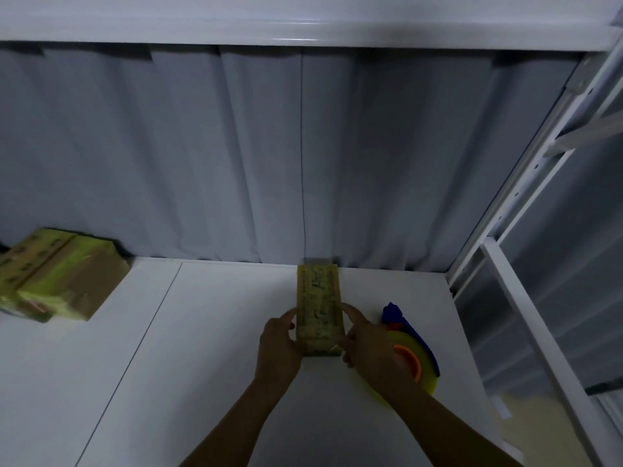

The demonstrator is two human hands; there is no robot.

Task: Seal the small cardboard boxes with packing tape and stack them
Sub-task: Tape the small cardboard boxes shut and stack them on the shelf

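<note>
We record one narrow cardboard box (319, 308) lying flat on the white table (202, 332), right of centre, its far end close to the back edge by the grey curtain (236, 146). The left hand (279, 345) grips the near end of the box on its left side, fingers curled against it. The right hand (367, 345) grips the opposite side likewise. A blue tape dispenser (413, 348) with a yellow roll lies just right of the box, partly under the right wrist, near the table's right edge. Taped boxes (57, 271) sit at the back left corner; we cannot tell their count.
</note>
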